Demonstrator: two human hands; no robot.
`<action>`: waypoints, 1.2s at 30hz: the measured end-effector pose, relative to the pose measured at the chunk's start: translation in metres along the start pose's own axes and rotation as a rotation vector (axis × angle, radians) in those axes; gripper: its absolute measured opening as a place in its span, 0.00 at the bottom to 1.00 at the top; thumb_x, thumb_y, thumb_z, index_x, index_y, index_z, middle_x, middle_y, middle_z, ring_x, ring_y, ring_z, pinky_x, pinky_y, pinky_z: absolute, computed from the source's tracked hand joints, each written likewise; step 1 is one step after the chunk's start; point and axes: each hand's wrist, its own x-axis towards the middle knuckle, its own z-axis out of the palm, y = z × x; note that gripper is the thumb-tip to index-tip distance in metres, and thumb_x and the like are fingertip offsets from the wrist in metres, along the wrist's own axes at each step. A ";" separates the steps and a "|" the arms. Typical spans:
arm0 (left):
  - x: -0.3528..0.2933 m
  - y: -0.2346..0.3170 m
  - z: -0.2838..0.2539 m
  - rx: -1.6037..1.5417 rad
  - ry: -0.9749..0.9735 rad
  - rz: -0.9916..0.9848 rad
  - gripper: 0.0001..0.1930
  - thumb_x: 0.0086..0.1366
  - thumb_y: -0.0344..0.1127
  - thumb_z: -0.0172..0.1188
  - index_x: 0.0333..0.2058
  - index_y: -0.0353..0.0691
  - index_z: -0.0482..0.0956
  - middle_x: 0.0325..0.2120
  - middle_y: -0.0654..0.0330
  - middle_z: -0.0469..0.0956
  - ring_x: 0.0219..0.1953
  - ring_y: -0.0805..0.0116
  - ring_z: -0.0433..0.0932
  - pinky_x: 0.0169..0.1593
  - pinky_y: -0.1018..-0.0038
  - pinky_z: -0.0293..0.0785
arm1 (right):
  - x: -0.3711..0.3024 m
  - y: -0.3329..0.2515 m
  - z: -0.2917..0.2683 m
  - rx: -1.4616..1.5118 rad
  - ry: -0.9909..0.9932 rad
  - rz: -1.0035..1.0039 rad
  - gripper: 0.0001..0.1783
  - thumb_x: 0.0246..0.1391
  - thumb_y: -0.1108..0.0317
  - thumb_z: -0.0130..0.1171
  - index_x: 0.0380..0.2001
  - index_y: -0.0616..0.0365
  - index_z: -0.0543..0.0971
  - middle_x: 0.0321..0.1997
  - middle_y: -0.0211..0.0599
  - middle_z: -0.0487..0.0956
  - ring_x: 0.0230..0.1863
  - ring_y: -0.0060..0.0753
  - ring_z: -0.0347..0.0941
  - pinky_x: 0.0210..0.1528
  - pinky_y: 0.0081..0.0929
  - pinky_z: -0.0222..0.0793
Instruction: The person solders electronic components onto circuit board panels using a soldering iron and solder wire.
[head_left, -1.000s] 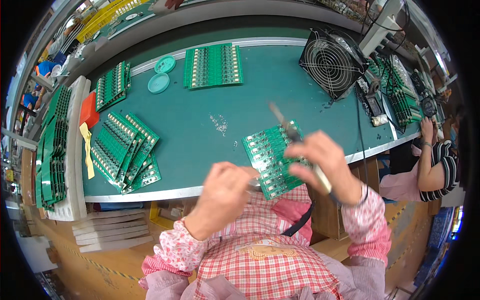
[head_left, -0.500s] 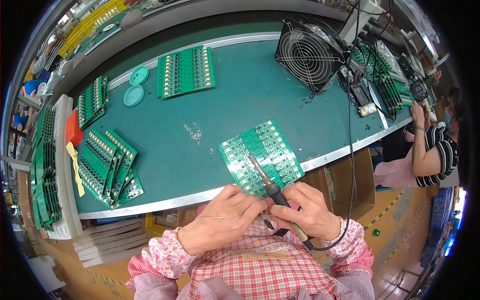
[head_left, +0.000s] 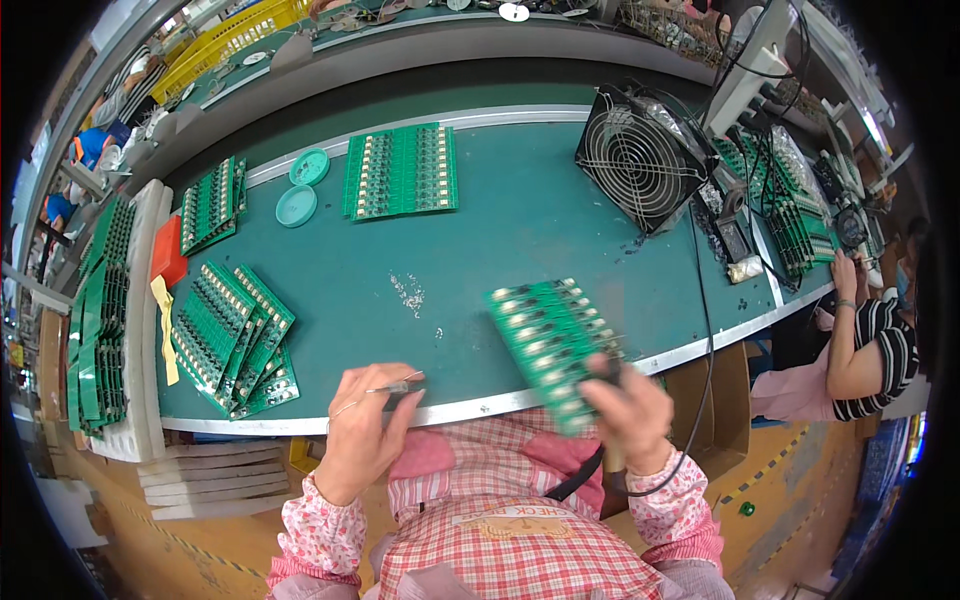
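My right hand (head_left: 635,410) is closed round a soldering iron (head_left: 613,462), whose tip is hidden. The same hand grips the near right side of a green circuit board (head_left: 548,345), tilted up off the bench and blurred by motion. Rows of pale components run along the board. My left hand (head_left: 365,425) is at the bench's front edge, left of the board. Its fingers pinch a thin silvery wire (head_left: 395,386), part of which lies across the hand.
A fanned stack of circuit boards (head_left: 225,335) lies at left, beside a foam rack of boards (head_left: 100,320). Another board pile (head_left: 400,170) and two round green lids (head_left: 297,205) are farther back. A black fan (head_left: 640,160) stands back right; the iron's cable (head_left: 708,330) hangs right. A co-worker (head_left: 850,340) sits at right.
My hands have moved apart, the left one going left. The board, flat on the bench before, is now lifted and tilted in my right hand along with the iron. The view has shifted slightly.
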 end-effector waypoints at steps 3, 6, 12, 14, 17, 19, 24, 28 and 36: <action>-0.005 0.003 0.010 -0.034 0.053 -0.104 0.08 0.58 0.23 0.65 0.37 0.36 0.80 0.37 0.55 0.81 0.39 0.55 0.79 0.45 0.66 0.73 | -0.014 0.006 -0.009 0.004 0.606 0.423 0.21 0.58 0.76 0.62 0.53 0.62 0.69 0.47 0.47 0.78 0.48 0.38 0.79 0.46 0.29 0.75; -0.006 -0.003 0.013 -0.023 0.059 -0.112 0.09 0.59 0.25 0.66 0.39 0.36 0.79 0.38 0.56 0.81 0.38 0.54 0.79 0.43 0.66 0.73 | -0.029 0.006 -0.004 0.030 0.788 0.797 0.20 0.62 0.72 0.61 0.53 0.63 0.66 0.47 0.40 0.75 0.40 0.25 0.74 0.38 0.23 0.71; -0.002 -0.004 0.011 -0.066 0.027 -0.160 0.08 0.61 0.24 0.64 0.39 0.34 0.79 0.38 0.53 0.82 0.40 0.54 0.82 0.44 0.67 0.76 | -0.029 0.001 -0.007 -0.050 0.857 0.871 0.17 0.62 0.70 0.61 0.50 0.62 0.68 0.44 0.42 0.77 0.38 0.28 0.76 0.38 0.28 0.71; 0.002 -0.003 0.012 -0.056 0.029 -0.186 0.07 0.62 0.24 0.63 0.40 0.34 0.79 0.38 0.53 0.82 0.40 0.54 0.82 0.45 0.67 0.76 | -0.026 0.002 -0.006 -0.552 0.472 0.198 0.17 0.60 0.72 0.61 0.50 0.60 0.69 0.44 0.48 0.78 0.37 0.36 0.78 0.38 0.34 0.74; 0.007 -0.005 0.019 -0.079 0.098 -0.182 0.07 0.63 0.24 0.63 0.40 0.33 0.79 0.38 0.53 0.82 0.40 0.55 0.82 0.45 0.67 0.76 | -0.002 -0.013 0.011 -0.115 0.277 0.115 0.18 0.46 0.75 0.66 0.44 0.49 0.84 0.45 0.45 0.79 0.41 0.45 0.80 0.40 0.39 0.78; 0.010 -0.008 0.025 -0.113 0.156 -0.255 0.08 0.63 0.24 0.62 0.41 0.32 0.79 0.38 0.53 0.82 0.40 0.55 0.82 0.45 0.67 0.76 | 0.013 -0.023 0.020 -0.137 0.073 -0.001 0.23 0.44 0.72 0.66 0.47 0.44 0.83 0.44 0.42 0.79 0.44 0.42 0.79 0.46 0.41 0.76; 0.010 -0.010 0.030 -0.054 0.163 -0.211 0.08 0.63 0.24 0.62 0.41 0.32 0.78 0.38 0.53 0.82 0.39 0.56 0.82 0.44 0.67 0.76 | 0.014 -0.041 0.019 -0.059 -0.190 0.116 0.25 0.39 0.71 0.65 0.46 0.44 0.83 0.45 0.35 0.80 0.53 0.40 0.75 0.64 0.52 0.62; 0.017 -0.013 0.032 -0.055 0.178 -0.229 0.08 0.63 0.24 0.62 0.41 0.32 0.79 0.39 0.54 0.82 0.40 0.56 0.82 0.44 0.67 0.76 | 0.023 -0.034 0.018 0.121 -0.138 0.123 0.25 0.35 0.72 0.59 0.44 0.48 0.83 0.52 0.34 0.81 0.55 0.41 0.74 0.68 0.55 0.55; 0.023 -0.011 0.037 -0.073 0.200 -0.291 0.07 0.63 0.24 0.62 0.41 0.33 0.79 0.39 0.54 0.82 0.40 0.56 0.82 0.44 0.67 0.76 | 0.036 -0.030 0.043 0.021 -0.123 0.198 0.22 0.46 0.60 0.71 0.47 0.49 0.82 0.48 0.40 0.81 0.56 0.46 0.75 0.65 0.51 0.61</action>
